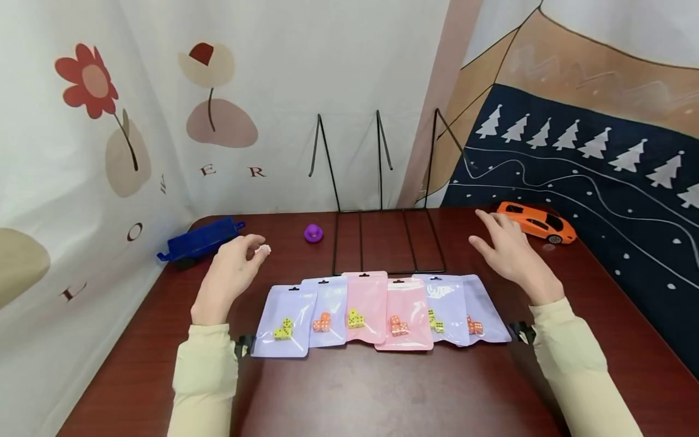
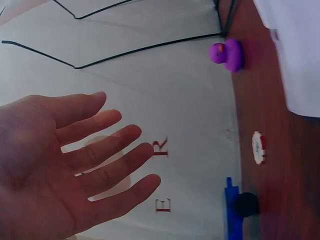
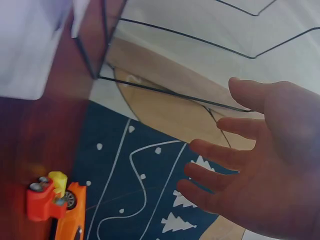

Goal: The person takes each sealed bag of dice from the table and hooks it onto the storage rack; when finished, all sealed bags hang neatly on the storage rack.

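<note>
My left hand [image 1: 232, 273] hovers over the table's left side, fingers spread and relaxed in the left wrist view. Just past its fingertips lies a small white disc with red edge marks [image 2: 258, 148], apart from the hand. On the right, my right hand [image 1: 508, 255] is raised with loose fingers, holding nothing, near an orange toy car [image 1: 537, 223]. Between the hands, several zip bags overlap in a row: lilac ones [image 1: 281, 303] at both ends, pink ones [image 1: 367, 297] in the middle. Yellow dice [image 1: 283, 329] and orange dice [image 1: 398, 326] show through them.
Behind the bags stands a black wire rack [image 1: 380, 211] with upright prongs. A purple rubber duck [image 1: 314, 233] sits left of it, a blue toy trailer [image 1: 202, 240] farther left. Beside the car is a red and yellow toy [image 3: 42, 200]. Printed cloth [image 1: 327, 60] encloses the back and sides.
</note>
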Available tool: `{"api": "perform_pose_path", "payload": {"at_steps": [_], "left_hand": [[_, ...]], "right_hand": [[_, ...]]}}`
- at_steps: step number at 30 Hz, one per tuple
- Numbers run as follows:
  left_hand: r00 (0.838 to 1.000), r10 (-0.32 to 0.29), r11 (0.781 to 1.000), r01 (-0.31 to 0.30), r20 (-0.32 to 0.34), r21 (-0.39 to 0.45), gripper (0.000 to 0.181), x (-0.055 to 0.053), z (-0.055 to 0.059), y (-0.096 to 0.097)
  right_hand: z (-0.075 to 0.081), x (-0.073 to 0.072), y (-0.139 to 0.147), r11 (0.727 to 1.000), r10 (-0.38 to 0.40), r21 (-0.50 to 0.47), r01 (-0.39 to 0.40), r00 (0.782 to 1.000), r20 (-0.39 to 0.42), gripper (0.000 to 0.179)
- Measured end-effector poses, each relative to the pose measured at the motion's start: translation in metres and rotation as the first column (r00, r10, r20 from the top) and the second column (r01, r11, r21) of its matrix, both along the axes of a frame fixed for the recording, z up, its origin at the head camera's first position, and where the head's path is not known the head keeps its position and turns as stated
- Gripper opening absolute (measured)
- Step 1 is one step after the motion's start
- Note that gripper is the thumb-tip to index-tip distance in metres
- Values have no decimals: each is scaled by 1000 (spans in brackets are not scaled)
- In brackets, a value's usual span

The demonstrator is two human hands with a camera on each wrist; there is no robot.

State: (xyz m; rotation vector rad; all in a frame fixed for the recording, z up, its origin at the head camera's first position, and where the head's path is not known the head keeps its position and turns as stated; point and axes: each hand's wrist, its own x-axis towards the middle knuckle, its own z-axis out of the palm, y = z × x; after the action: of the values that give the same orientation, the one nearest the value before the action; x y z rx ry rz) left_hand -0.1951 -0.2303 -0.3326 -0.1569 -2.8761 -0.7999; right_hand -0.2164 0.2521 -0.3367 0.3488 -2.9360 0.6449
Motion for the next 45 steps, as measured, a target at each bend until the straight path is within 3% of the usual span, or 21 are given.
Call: {"api": "perform_pose_path", "payload": {"at_steps": [11, 19, 22, 25, 26, 28, 31, 34, 36, 40, 45], "left_hand": [[998, -38, 999, 39, 51, -32, 33, 7, -22, -10], [993, -70, 997, 69, 98, 18, 35, 8, -32, -8], [997, -72, 996, 70, 27, 55, 34, 6, -32, -4], [988, -74, 989, 90, -137, 117, 30, 4, -28, 2], [976, -72, 985, 102, -206, 141, 30, 3, -26, 4], [936, -61, 973, 134, -347, 190, 29, 0, -21, 10], [851, -20, 939, 196, -525, 282, 30, -6, -12, 23], [770, 24, 880, 286, -637, 378, 31, -11, 2, 42], [735, 38, 835, 348, -677, 425, 32, -12, 15, 56], [695, 37, 766, 441, -718, 467, 34, -13, 37, 77], [666, 46, 709, 503, -744, 494, 35, -20, 46, 90]], "right_hand": [[-16, 16, 7, 999, 46, -13, -46, 999, 15, 54], [-28, 28, 16, 998, 65, -32, -63, 996, 68, 43], [-33, 32, 19, 997, 70, -39, -66, 992, 110, 39], [-37, 36, 21, 996, 82, -41, -76, 983, 166, 36], [-38, 38, 22, 996, 89, -39, -83, 978, 187, 36], [-41, 41, 23, 995, 101, -43, -93, 964, 248, 36], [-43, 48, 24, 992, 123, -56, -111, 930, 346, 40], [-46, 56, 24, 991, 127, -95, -94, 887, 445, 43], [-49, 61, 24, 991, 119, -118, -70, 866, 486, 43], [-55, 65, 22, 988, 101, -149, -28, 855, 508, 42], [-58, 63, 18, 986, 88, -167, -5, 865, 495, 34]]}}
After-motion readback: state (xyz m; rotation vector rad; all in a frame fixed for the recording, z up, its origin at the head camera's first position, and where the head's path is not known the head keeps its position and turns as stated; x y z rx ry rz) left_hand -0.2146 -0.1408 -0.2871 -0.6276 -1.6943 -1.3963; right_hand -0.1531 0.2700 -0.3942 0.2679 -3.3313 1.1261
